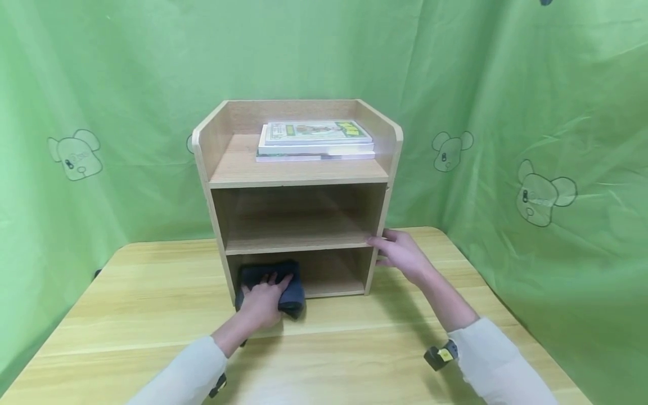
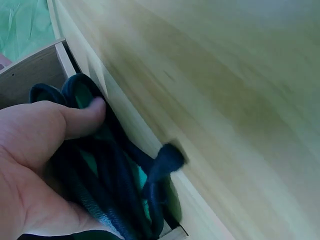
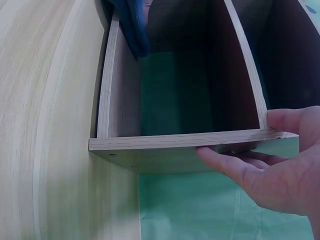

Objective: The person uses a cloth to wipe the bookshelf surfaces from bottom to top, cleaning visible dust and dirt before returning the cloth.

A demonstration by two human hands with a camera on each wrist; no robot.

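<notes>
A small wooden shelf unit (image 1: 298,247) stands on the table. At the left of its lowest compartment sits a folded dark blue cloth (image 1: 292,293), its front part sticking out past the shelf's front. My left hand (image 1: 262,304) grips this cloth, fingers spread over its top. In the left wrist view the thumb lies against the stacked folds (image 2: 112,185), and a strip of cloth (image 2: 165,161) hangs loose at the front. My right hand (image 1: 402,256) holds the shelf's right side panel (image 3: 190,141), thumb at the middle board's front edge and fingers along the outer face.
Several books (image 1: 316,143) lie stacked on the shelf's top. The wooden table (image 1: 354,360) extends around the shelf. Green curtains (image 1: 314,50) with bear-head drawings hang behind and at both sides.
</notes>
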